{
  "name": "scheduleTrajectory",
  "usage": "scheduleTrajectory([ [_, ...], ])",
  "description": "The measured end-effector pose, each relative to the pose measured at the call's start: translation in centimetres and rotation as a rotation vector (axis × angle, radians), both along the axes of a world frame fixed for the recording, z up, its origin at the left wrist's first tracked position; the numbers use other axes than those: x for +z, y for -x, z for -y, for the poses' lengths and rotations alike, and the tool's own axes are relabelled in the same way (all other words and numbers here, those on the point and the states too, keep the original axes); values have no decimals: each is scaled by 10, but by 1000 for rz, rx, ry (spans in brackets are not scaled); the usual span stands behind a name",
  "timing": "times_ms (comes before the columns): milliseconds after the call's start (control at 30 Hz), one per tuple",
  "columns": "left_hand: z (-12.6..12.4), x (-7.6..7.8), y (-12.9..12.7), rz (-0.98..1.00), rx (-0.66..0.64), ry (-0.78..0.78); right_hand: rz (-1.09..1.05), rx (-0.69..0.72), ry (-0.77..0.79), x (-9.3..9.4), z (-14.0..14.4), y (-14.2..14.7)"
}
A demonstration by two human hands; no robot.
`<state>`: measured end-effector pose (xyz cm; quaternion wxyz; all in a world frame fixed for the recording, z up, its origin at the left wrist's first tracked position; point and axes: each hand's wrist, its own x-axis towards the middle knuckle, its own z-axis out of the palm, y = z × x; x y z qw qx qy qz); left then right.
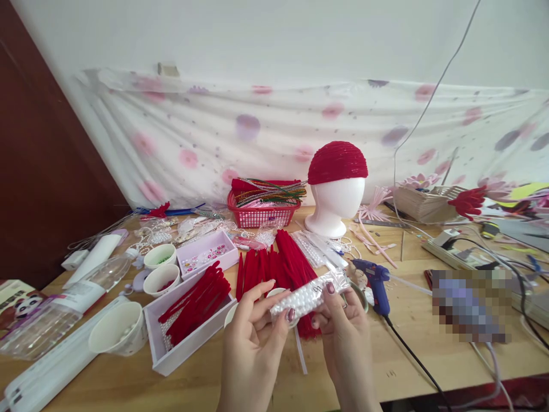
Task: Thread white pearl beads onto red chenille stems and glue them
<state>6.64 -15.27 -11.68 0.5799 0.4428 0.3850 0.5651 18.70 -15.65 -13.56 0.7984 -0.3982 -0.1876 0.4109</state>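
We hold a clear packet of white pearl beads [309, 296] up over the near edge of the wooden table [412, 349], between both hands. Our left hand [253, 337] pinches its lower left end, thumb closed on the plastic; our right hand [343, 329] grips the other part, thumb on top and fingers curled behind. Just beyond lies a pile of red pipe cleaners [278, 266] (more fill the white tray [165, 357] to the left). A blue glue gun [375, 283] lies right of the packet, and a foam head in a red cap [337, 186] stands farther back.
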Motion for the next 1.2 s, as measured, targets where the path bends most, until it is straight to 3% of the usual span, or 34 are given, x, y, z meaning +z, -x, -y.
scheduleTrajectory([
  [233, -2, 8, 0, 67, 14, 99, 86, 221, -5, -4, 1, 5],
  [500, -5, 11, -5, 127, -1, 163, 24, 103, 62, -9, 0, 5],
  [767, -8, 9, -4, 178, 30, 215, -102, 183, -44, -8, -3, 4],
  [1067, -10, 9, -7, -44, -94, 208, 30, 281, -53, -5, -1, 0],
  [1200, -9, 9, -8, -79, -89, 214, 85, 337, -51, -6, 4, -3],
])
